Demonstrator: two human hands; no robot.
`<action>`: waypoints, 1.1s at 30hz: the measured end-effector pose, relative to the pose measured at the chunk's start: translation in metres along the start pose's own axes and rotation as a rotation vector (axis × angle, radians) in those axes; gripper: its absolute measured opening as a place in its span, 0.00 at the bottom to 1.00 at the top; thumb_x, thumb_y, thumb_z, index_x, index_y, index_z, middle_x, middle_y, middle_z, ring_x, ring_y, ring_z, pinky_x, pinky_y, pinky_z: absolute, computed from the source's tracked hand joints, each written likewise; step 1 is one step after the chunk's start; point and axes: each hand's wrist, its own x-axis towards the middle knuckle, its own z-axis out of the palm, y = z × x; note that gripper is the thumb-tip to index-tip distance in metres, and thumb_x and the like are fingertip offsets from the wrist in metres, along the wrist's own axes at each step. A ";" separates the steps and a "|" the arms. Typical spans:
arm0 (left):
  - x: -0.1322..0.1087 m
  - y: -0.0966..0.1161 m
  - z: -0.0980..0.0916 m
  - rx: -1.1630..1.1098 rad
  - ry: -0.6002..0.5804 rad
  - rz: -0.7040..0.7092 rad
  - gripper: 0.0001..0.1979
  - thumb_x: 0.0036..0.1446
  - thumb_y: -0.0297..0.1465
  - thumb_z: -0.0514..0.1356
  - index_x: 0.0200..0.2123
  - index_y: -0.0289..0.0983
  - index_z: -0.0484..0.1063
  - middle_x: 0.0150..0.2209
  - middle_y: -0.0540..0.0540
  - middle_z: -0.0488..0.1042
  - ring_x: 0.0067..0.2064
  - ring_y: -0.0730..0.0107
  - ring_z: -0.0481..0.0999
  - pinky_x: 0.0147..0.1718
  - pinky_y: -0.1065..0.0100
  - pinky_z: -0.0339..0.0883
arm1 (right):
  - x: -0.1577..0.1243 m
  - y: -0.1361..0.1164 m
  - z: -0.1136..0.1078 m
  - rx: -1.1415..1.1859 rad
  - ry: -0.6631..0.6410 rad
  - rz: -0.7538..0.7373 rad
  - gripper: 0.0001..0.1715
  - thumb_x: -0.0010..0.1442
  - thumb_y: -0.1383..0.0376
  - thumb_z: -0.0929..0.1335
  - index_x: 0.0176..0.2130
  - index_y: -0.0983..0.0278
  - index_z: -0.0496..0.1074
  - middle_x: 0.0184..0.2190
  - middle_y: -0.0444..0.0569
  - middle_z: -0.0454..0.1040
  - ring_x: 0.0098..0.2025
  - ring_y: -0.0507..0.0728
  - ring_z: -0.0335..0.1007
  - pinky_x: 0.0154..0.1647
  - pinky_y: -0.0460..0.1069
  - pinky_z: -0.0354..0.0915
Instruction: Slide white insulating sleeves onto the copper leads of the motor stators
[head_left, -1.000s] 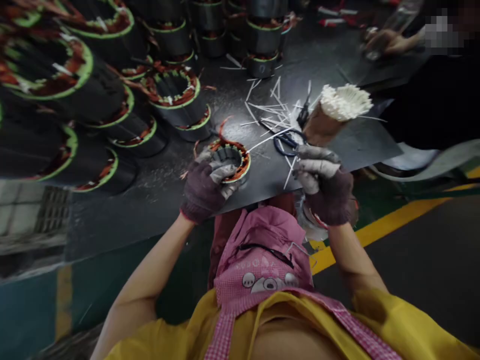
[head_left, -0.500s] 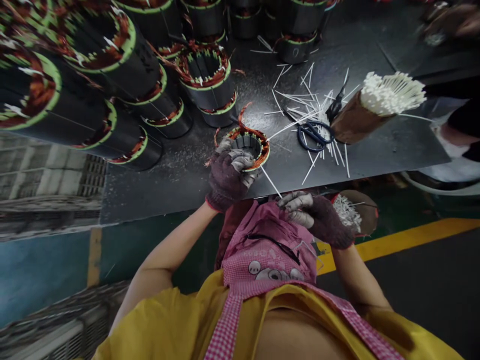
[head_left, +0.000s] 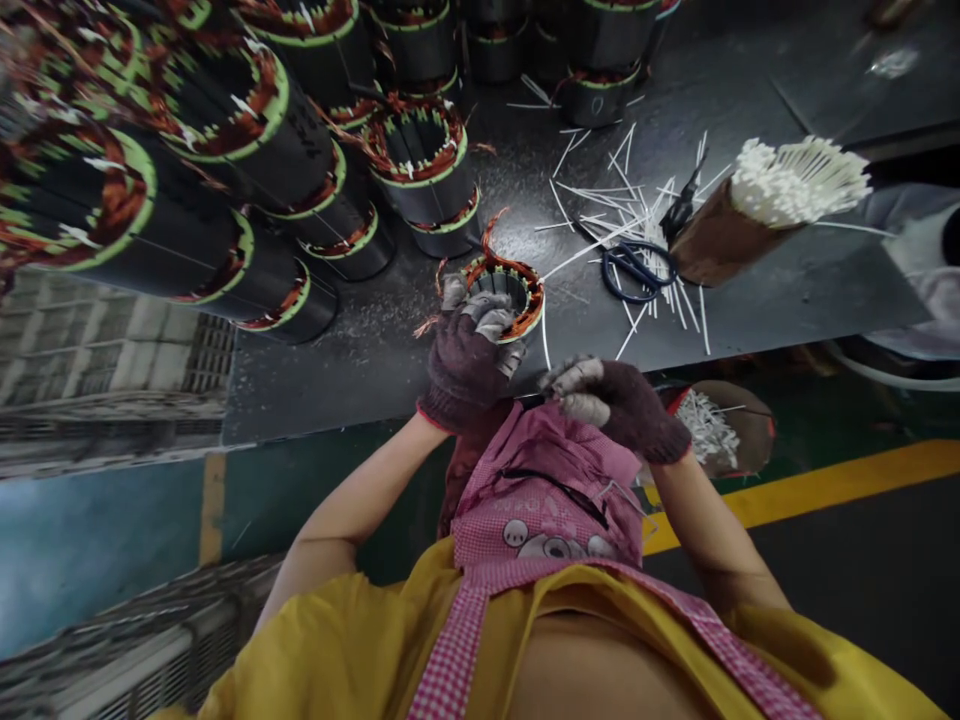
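Observation:
My gloved left hand (head_left: 469, 355) grips the near side of a small stator (head_left: 506, 290) with copper windings that sits near the front edge of the dark table (head_left: 352, 350). Fingers curl over its rim. My gloved right hand (head_left: 607, 400) is pinched shut just below the table edge, holding a thin white stick (head_left: 545, 350) that points up toward the stator.
Several larger stators (head_left: 420, 160) with green rims crowd the left and back. Loose white sticks (head_left: 615, 200), blue-handled scissors (head_left: 634, 270) and a brown holder full of sticks (head_left: 757, 205) lie to the right. A second container of sticks (head_left: 712, 430) sits below the table, near a yellow floor line.
My right hand came down from the scissors area to the table's front edge with a white stick, then moved left toward the stator. My left hand stayed on the stator.

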 end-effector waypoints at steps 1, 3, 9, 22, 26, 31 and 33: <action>0.000 0.000 0.001 -0.022 -0.001 -0.011 0.19 0.68 0.41 0.67 0.59 0.44 0.71 0.59 0.38 0.83 0.63 0.46 0.83 0.77 0.33 0.63 | -0.008 -0.001 -0.004 0.012 -0.033 0.025 0.11 0.68 0.55 0.80 0.40 0.60 0.87 0.42 0.52 0.90 0.45 0.58 0.87 0.49 0.54 0.81; 0.001 -0.002 0.004 -0.069 -0.007 -0.032 0.23 0.67 0.42 0.68 0.60 0.44 0.70 0.58 0.37 0.83 0.64 0.45 0.82 0.77 0.32 0.63 | -0.020 -0.003 -0.008 0.043 -0.090 0.050 0.09 0.67 0.56 0.80 0.40 0.59 0.87 0.42 0.51 0.89 0.45 0.57 0.87 0.50 0.53 0.81; 0.010 0.000 0.007 -0.105 0.034 -0.024 0.13 0.69 0.38 0.68 0.54 0.46 0.73 0.56 0.43 0.85 0.63 0.51 0.83 0.76 0.35 0.65 | -0.016 -0.011 -0.006 0.058 -0.077 0.092 0.10 0.67 0.56 0.81 0.39 0.60 0.86 0.42 0.52 0.89 0.45 0.58 0.87 0.51 0.54 0.81; 0.003 -0.003 0.010 -0.094 0.073 -0.028 0.10 0.71 0.42 0.66 0.45 0.46 0.70 0.49 0.47 0.83 0.56 0.55 0.85 0.79 0.35 0.59 | -0.020 -0.005 -0.009 0.069 -0.050 0.109 0.12 0.67 0.54 0.81 0.39 0.60 0.86 0.43 0.51 0.89 0.46 0.58 0.87 0.51 0.54 0.81; -0.003 -0.007 0.011 -0.065 0.042 -0.035 0.09 0.70 0.40 0.65 0.48 0.46 0.71 0.53 0.43 0.84 0.60 0.51 0.84 0.80 0.34 0.57 | 0.020 0.004 0.010 0.111 0.145 0.049 0.22 0.63 0.45 0.81 0.36 0.59 0.84 0.38 0.50 0.88 0.40 0.58 0.84 0.44 0.54 0.80; -0.005 -0.001 0.014 -0.116 0.002 -0.141 0.18 0.68 0.39 0.66 0.58 0.44 0.73 0.58 0.37 0.84 0.67 0.40 0.81 0.77 0.29 0.59 | 0.045 0.009 0.020 -0.078 0.219 0.031 0.18 0.67 0.47 0.77 0.38 0.59 0.84 0.33 0.46 0.86 0.35 0.56 0.80 0.40 0.53 0.78; -0.003 0.005 0.016 -0.155 0.035 -0.231 0.21 0.68 0.40 0.67 0.61 0.44 0.72 0.60 0.37 0.83 0.71 0.39 0.77 0.78 0.29 0.58 | 0.041 0.007 0.018 -0.115 0.215 0.000 0.15 0.67 0.50 0.77 0.40 0.59 0.84 0.36 0.47 0.87 0.38 0.58 0.82 0.43 0.54 0.79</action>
